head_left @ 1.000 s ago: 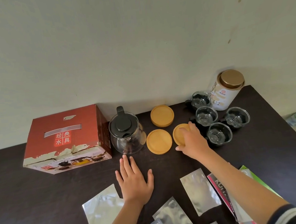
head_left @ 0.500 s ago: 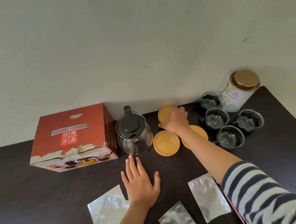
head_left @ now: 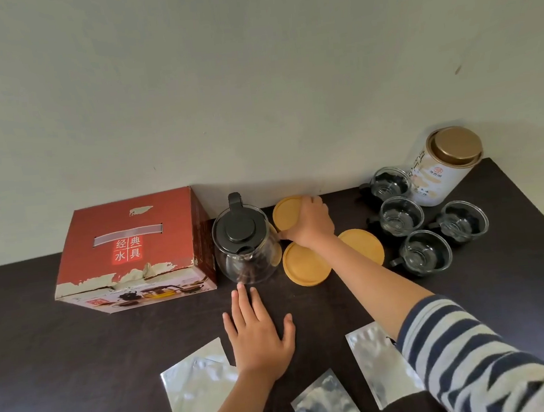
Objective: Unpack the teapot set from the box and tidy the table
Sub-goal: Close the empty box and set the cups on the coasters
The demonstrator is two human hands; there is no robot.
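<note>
Beside the glass teapot (head_left: pixel 246 245), near the wall, the right hand (head_left: pixel 310 223) curls its fingers (head_left: pixel 311 202) over the rear bamboo coaster (head_left: pixel 286 212). Two more coasters lie just in front. Left hand (head_left: pixel 260 336) rests flat on the dark tabletop (head_left: pixel 79 357), fingers spread; the red box (head_left: pixel 132 249) stands left of the teapot.

A red cardboard box (head_left: pixel 128 249) with Chinese characters and a torn lower edge sits closed on the dark table (head_left: pixel 44 344), against the wall. Just right of the box stands an upright glass teapot (head_left: pixel 245 248) with a black lid and handle. Right of the teapot lie three round bamboo coasters (head_left: pixel 306 265): one by the wall, partly covered, and two flat nearer the front. Farther right of the teapot, four small glass cups (head_left: pixel 401 216) with black handles stand upright in a tight cluster.
</note>
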